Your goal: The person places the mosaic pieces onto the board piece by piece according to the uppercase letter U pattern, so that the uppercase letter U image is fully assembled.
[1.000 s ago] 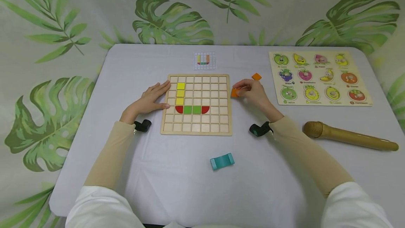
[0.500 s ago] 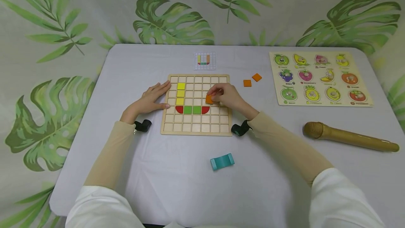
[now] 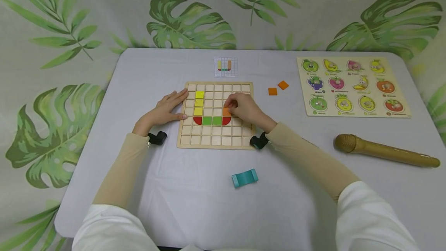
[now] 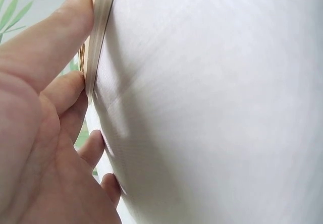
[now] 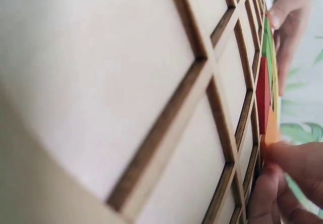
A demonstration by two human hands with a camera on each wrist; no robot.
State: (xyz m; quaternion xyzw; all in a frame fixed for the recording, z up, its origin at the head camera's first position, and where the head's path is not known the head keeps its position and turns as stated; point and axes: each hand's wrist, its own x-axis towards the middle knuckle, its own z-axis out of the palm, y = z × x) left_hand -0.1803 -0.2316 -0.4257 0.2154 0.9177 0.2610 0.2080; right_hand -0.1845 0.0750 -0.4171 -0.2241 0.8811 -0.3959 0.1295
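In the head view a wooden grid board (image 3: 216,140) lies mid-table. My left hand (image 3: 162,109) rests along its left edge with fingers extended, thumb and fingertips at the frame. My right hand (image 3: 245,107) pinches an orange square tile (image 3: 226,112) at the cell just above the right red quarter-round tile (image 3: 226,121). The right wrist view shows thumb and finger on the orange tile (image 5: 271,128), partly hiding it. Yellow square tiles (image 3: 198,111) form a column at left. Below them runs a row of two green tiles (image 3: 206,121) between red quarter-rounds.
Two loose orange tiles (image 3: 272,91) lie right of the board. A small pattern card (image 3: 225,73) sits behind it. Further right are a fruit puzzle board (image 3: 355,105) and a gold toy microphone (image 3: 386,150). A teal curved block (image 3: 245,178) lies in front.
My right hand has carried the orange tile leftward from beside the board to the cell above the right red piece, uncovering another loose orange tile. My left hand has stayed put.
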